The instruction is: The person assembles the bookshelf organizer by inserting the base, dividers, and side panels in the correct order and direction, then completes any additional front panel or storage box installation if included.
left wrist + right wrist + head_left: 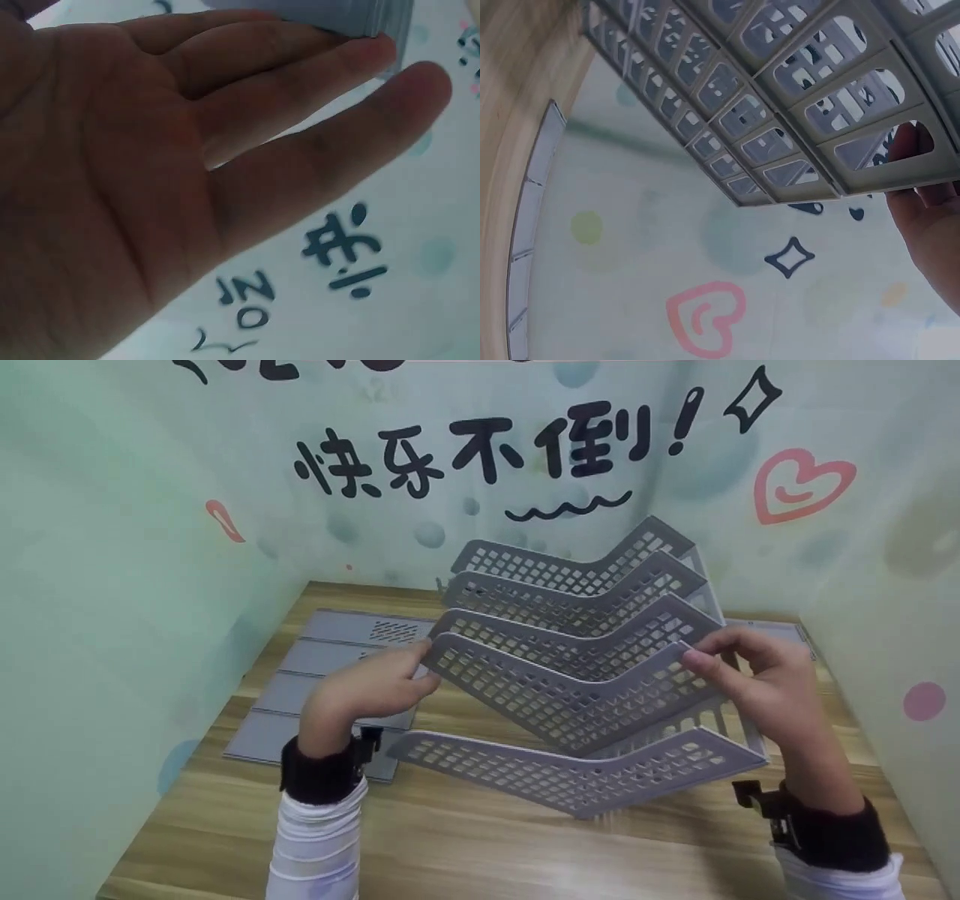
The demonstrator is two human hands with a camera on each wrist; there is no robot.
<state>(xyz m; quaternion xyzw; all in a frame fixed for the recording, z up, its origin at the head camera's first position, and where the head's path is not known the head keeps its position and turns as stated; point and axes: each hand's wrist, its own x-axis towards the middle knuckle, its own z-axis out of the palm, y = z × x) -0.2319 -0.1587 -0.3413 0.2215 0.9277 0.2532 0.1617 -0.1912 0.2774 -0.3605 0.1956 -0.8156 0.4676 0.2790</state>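
Looks to be at the step of adjusting a grey plastic, lattice-walled file rack with five bent dividers (596, 644), held between the two hands above or on a pale wood-grain tabletop (487, 855). Pinches the upper right corner of the second divider from the front (592, 690) with the right hand (772, 690), with thumb on the near face and fingers behind. Touches the left end of the same divider with the left hand (371, 686), with fingers nearly straight; cannot make out any grip by the left thumb. Cannot tell full contact with the tabletop from a slight lift. Probably calls next for moving both ends evenly, without twisting the thin lattice, and for clearance from the flat grey ribbed panel (292, 694), lying beneath and beside the left hand.
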